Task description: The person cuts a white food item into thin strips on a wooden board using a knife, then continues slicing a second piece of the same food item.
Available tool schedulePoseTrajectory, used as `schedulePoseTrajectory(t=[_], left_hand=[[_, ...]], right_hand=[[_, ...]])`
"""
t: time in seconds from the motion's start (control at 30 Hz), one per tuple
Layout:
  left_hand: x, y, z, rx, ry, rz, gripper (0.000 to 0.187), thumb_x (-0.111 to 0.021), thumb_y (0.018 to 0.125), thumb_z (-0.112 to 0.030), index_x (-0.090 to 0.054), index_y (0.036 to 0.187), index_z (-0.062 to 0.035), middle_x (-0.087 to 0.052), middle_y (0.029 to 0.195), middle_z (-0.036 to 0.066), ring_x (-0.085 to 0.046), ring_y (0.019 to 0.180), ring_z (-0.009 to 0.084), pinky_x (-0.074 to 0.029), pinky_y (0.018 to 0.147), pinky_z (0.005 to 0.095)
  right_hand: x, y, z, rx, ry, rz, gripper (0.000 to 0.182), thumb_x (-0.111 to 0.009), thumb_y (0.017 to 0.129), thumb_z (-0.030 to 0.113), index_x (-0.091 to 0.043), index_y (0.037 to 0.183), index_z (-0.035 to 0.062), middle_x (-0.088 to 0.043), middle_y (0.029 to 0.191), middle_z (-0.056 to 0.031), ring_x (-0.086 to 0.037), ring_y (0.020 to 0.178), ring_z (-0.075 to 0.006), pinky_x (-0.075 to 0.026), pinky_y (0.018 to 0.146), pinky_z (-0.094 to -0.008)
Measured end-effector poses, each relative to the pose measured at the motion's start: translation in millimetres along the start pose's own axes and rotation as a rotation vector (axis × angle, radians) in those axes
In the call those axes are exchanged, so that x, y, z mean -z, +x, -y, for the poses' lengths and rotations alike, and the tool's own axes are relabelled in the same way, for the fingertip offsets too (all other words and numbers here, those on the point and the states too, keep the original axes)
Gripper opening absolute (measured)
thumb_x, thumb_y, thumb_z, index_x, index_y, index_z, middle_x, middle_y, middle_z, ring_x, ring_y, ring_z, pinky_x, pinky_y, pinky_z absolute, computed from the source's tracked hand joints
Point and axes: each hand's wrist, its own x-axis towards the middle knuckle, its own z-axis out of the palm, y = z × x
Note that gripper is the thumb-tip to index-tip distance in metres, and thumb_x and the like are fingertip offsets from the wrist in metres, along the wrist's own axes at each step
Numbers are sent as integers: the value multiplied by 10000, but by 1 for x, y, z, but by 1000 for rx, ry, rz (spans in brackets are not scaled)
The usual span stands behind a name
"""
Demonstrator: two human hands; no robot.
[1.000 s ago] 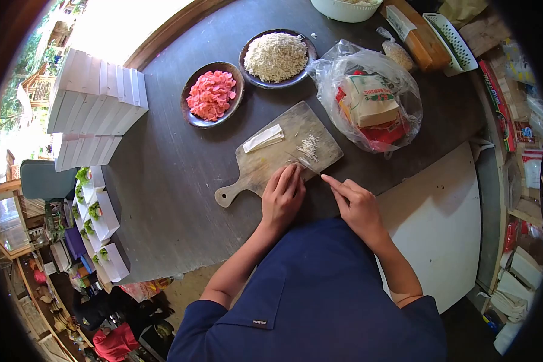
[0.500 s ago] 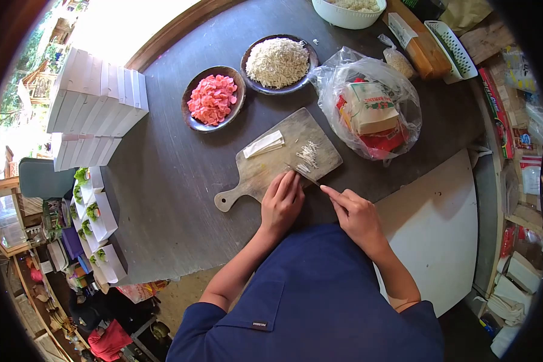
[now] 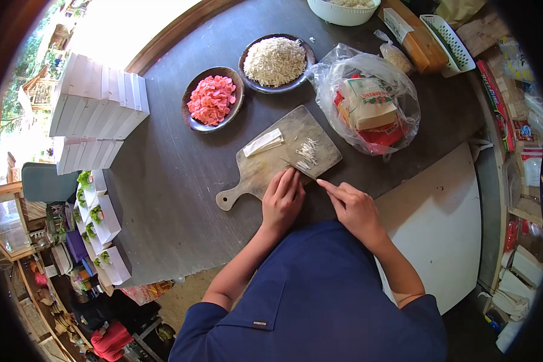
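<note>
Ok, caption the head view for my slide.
Right hand holds a knife over the wooden cutting board, left hand near the blade, white shreds alongside.

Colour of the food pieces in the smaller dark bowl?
The food pieces are pinkish red with paler patches; they show best in the head view.

A food-preparation space, like a small catering kitchen, with a dark worktop (image 3: 163, 199). Bowls of pink pieces (image 3: 212, 100) and pale shreds (image 3: 275, 61) sit near its far edge, behind a wooden cutting board (image 3: 259, 163). White boxes (image 3: 99, 105) are stacked at its left edge, beside open boxes with leafy greens (image 3: 105, 218). Cluttered shelves (image 3: 42, 289) stand past the near left corner; greenery (image 3: 27, 66) shows outside, at the upper left.
</note>
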Motion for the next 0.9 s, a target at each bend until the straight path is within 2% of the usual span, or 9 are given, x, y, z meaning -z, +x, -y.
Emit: schedulePoseTrajectory(t=[0.3, 0.47, 0.73, 0.9], left_hand=[[1, 1, -1, 10, -13, 0, 355, -811, 856, -16, -789, 1210, -13, -732, 1287, 101, -710, 1191, 291, -601, 1018, 403], [1, 2, -1, -15, -3, -18, 330, -818, 857, -20, -782, 1182, 19, -740, 1255, 120, -726, 1148, 288, -609, 995, 385], [1, 1, 0, -4, -13, -7, 319, -813, 859, -18, -785, 1175, 17, -735, 1269, 117, -718, 1171, 297, -605, 1007, 399], [-2, -1, -1, -4, -14, 4, 318, -808, 864, -19, -789, 1181, 7, -731, 1285, 114, -710, 1189, 306, -600, 1016, 413]], right_hand=[[4, 0, -2, -22, 18, -31, 438, -689, 1039, 141, -724, 1448, 294, -630, 843, -105, -696, 735, -357, -564, 663, -496], [4, -5, 0, -12, 13, -17, 432, -690, 1039, 143, -727, 1442, 295, -634, 848, -106, -696, 735, -356, -568, 666, -495], [7, -2, 3, -40, -1, 31, 428, -692, 1039, 150, -726, 1441, 291, -641, 853, -105, -703, 736, -356, -581, 672, -493], [-1, 4, 1, 33, -45, -23, 424, -690, 1040, 153, -720, 1443, 282, -639, 853, -109, -709, 736, -367, -591, 669, -500]])
